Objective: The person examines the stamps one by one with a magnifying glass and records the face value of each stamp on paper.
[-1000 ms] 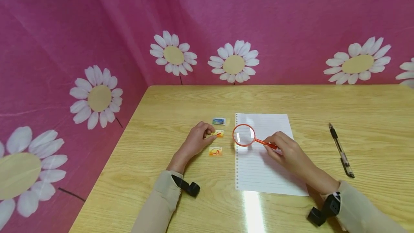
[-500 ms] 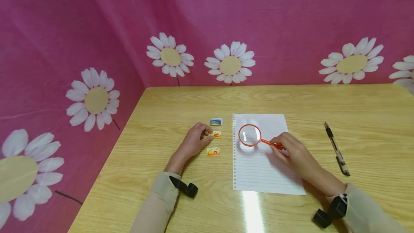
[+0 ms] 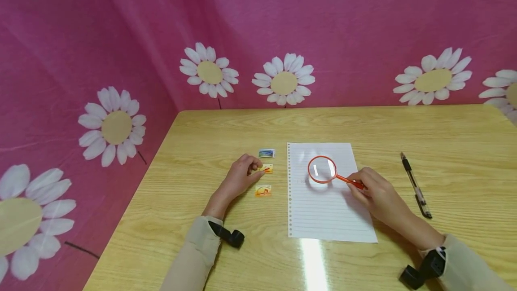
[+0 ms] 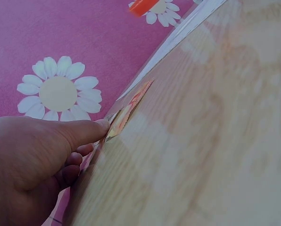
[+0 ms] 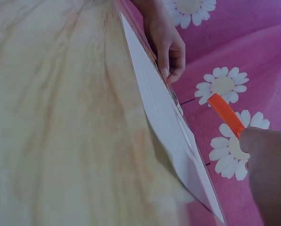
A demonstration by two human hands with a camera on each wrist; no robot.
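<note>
1 hand grips a magnifier above lined paper.

Before me the wooden table (shiny in places) bears three small cards, a lined sheet and, farther right, a pen.

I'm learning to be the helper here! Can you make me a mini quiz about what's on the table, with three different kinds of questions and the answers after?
1. Count: How many small picture cards lie in the row by the left hand?
2. True or false: In the head view, the pen lies to the right of the lined paper.
3. Fill the gap: The ____ holds the magnifying glass.

Key:
1. Three: one mostly blue, two mostly yellow.
2. True; it lies on the bare table.
3. right hand; its fingers grip the red handle.
</note>
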